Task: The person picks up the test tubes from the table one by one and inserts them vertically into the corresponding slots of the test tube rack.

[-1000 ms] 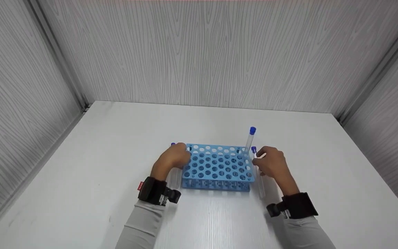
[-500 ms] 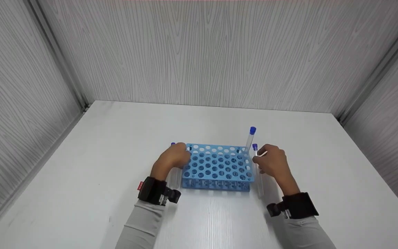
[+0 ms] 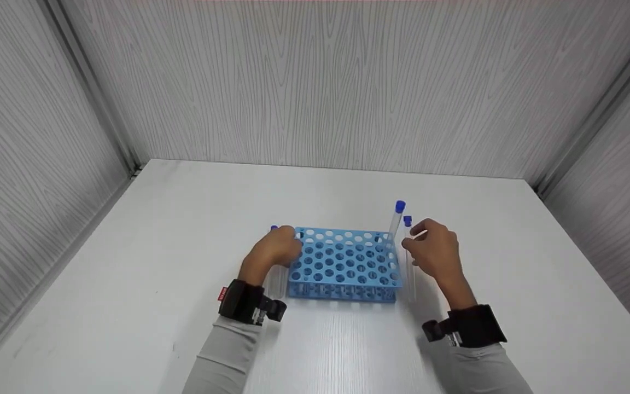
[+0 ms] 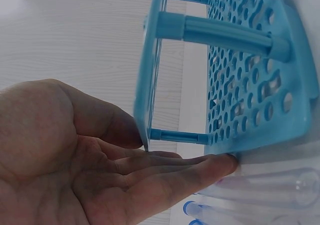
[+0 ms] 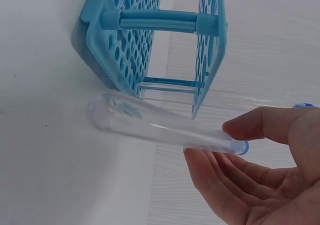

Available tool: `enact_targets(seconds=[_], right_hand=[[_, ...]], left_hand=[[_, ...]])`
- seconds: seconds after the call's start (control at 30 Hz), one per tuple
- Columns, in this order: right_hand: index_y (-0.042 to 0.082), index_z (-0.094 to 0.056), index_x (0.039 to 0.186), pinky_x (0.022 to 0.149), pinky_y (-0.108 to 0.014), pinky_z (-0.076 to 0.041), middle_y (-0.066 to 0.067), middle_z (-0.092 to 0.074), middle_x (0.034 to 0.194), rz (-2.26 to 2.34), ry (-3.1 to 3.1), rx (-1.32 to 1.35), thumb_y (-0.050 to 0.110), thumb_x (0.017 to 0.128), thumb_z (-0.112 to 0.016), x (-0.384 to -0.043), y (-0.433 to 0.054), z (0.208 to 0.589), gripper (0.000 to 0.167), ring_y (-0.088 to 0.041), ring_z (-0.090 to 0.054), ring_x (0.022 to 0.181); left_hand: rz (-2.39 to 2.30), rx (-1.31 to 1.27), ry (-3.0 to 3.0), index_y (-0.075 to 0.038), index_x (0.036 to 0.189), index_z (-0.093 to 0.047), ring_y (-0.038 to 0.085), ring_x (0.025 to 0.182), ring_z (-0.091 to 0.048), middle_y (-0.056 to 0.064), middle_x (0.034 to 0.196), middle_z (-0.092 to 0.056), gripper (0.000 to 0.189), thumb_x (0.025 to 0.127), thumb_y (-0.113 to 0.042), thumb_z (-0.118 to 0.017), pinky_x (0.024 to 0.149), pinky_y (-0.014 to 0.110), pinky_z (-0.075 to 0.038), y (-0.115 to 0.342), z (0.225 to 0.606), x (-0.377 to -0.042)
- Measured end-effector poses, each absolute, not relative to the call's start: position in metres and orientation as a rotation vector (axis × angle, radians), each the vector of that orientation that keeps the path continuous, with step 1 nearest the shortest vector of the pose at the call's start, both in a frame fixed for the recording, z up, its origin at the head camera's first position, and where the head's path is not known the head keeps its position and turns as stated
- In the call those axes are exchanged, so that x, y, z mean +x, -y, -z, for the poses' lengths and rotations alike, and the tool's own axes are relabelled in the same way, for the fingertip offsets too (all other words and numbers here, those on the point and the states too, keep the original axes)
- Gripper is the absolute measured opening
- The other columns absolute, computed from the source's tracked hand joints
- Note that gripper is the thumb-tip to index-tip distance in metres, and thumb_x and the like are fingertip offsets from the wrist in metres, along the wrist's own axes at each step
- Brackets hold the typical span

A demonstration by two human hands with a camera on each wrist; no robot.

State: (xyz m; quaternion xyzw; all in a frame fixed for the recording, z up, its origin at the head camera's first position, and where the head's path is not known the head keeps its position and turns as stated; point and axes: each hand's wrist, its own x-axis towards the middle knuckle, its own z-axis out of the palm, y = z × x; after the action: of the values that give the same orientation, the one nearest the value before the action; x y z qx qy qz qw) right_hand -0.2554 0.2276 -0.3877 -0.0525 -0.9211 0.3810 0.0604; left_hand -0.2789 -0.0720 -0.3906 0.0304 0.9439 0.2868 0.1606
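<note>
A blue test tube rack (image 3: 345, 284) stands on the white table, its top plate full of round holes. At its left end my left hand (image 3: 273, 249) grips the edge; in the left wrist view the thumb (image 4: 112, 125) lies against the top plate and the fingers reach down along the end. My right hand (image 3: 435, 253) pinches a clear test tube (image 5: 160, 127) with a blue cap just below that cap, between thumb and fingers. This tube is beside the rack's right end, cap upward in the head view and tilted in the right wrist view.
Another blue-capped tube (image 3: 396, 219) leans in the rack's back right corner. Left of the rack, beside the left hand, lie several clear tubes (image 3: 277, 283) with blue caps. Grey wood-grain panels (image 3: 315, 87) enclose the table at the back and both sides.
My right hand has moved slightly up and away from me with the pinched tube, which has turned closer to upright. My left hand and the rack have stayed in place.
</note>
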Motion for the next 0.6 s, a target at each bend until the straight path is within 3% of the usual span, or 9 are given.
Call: enact_targets(seconds=[0.6], right_hand=[[-0.004,-0.063,0.119,0.064,-0.029,-0.060,-0.025,-0.073,0.107,-1.171,2.760,-0.118,0.015,0.092,-0.063,-0.2514,-0.2246,0.3822,0.032,-0.033,-0.075,0.083]], left_hand=[[-0.815,0.096,-2.701,0.007,0.140,-0.052,0.030,0.104,-0.056,0.020,0.123,-0.061,0.046,0.102,-0.017,-0.038,0.091,0.042,-0.049,0.0721,0.3905,-0.2793]])
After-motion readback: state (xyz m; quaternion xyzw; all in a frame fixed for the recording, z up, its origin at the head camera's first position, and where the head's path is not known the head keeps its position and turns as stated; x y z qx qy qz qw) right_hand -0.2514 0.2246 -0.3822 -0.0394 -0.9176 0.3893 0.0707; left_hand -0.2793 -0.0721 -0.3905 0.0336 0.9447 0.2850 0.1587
